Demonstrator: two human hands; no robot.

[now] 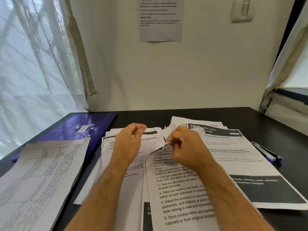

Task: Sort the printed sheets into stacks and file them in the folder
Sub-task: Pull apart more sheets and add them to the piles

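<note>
Printed sheets lie in loose stacks on a black desk (208,112). My right hand (185,147) pinches the curled top edge of a sheet with a numbered list (180,197), which lies over the middle of the desk. My left hand (130,142) hovers over the middle stack (108,157) with its fingers loosely curled and nothing in them. To the right lies a stack topped by a sheet with dark bands (236,157). A sheet printed with a table (41,177) lies at the left, overlapping the purple folder (83,129), which is flat and closed at the back left.
A dark pen-like object (268,154) lies on the desk right of the stacks. A printed notice (160,19) hangs on the wall ahead. A sheer curtain (33,72) hangs at the left, and a window frame (286,104) juts in at the right.
</note>
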